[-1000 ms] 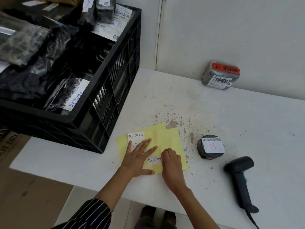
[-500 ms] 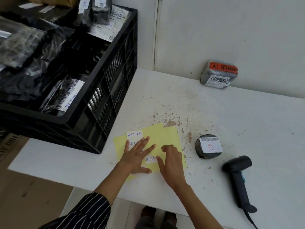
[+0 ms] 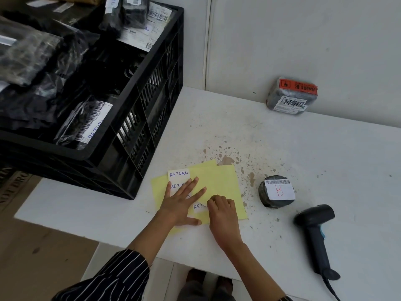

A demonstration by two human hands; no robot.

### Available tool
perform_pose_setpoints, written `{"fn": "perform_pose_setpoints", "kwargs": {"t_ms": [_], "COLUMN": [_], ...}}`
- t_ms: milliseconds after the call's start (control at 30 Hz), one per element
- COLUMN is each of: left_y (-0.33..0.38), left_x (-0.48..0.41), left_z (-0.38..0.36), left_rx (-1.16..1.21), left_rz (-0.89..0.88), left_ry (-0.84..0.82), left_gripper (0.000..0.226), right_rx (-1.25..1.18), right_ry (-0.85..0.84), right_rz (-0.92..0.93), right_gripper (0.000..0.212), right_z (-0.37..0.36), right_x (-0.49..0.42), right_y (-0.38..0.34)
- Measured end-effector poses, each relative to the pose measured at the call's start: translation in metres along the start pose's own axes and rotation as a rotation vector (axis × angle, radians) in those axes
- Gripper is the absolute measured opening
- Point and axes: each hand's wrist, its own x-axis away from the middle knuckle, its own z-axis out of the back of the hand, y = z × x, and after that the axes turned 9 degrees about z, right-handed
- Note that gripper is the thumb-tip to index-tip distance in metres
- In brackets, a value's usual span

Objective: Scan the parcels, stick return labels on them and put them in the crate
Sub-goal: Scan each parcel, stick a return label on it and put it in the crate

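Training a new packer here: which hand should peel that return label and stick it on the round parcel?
Right. The right hand has its fingertips at the edge of the label, and the round parcel lies on that side. The left hand lies flat, pressing the yellow sheet down.

Left hand point(image 3: 182, 205) flat, fingers spread — right hand point(image 3: 223, 216) just beside it, fingers curled, forearms extended

3 white labels on the yellow sheet point(image 3: 221, 181) carry blue handwriting: the top label point(image 3: 178, 173) reads "RETURN", the second label point(image 3: 174, 186), under the left hand point(image 3: 181, 205), "RETU", the third label point(image 3: 199, 206), pinched by the right hand point(image 3: 223, 213), "RET". At 3 o'clock the round parcel point(image 3: 276, 192) bears a barcode and red "B". At 10 o'clock a crate parcel point(image 3: 91, 124) shows "RETUR".
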Motion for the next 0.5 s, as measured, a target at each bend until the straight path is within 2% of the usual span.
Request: {"fn": "perform_pose_setpoints", "kwargs": {"t_ms": [167,267,333,400,500], "left_y": [-0.002,-0.004,-0.005,-0.007,-0.006], "left_x": [-0.002,-0.005,-0.006,-0.006,-0.005], "left_z": [0.000,0.000,0.000,0.003,0.010], "left_rx": [0.006,0.029,0.035,0.036,0.043], "left_rz": [-0.004,-0.016,-0.028,-0.041,-0.048], "left_ry": [0.004,0.008,0.004,-0.001,0.011], "left_gripper": [0.094,0.096,0.097,0.099,0.101], "right_rx": [-0.006,-0.110,-0.250,-0.447,-0.574], "right_ry": [-0.048,-0.145,-0.186,-0.148,-0.016], "right_rz": [0.010,-0.028,-0.101,-0.259,-0.393], "right_gripper": [0.020,0.039,0.025,0.010,0.013], "right_z": [0.008,0.013,0.019,0.027,0.045], "right_x": [0.003,0.014,0.019,0.020,0.021], "right_y": [-0.005,-0.010,-0.012,-0.010,0.009]}}
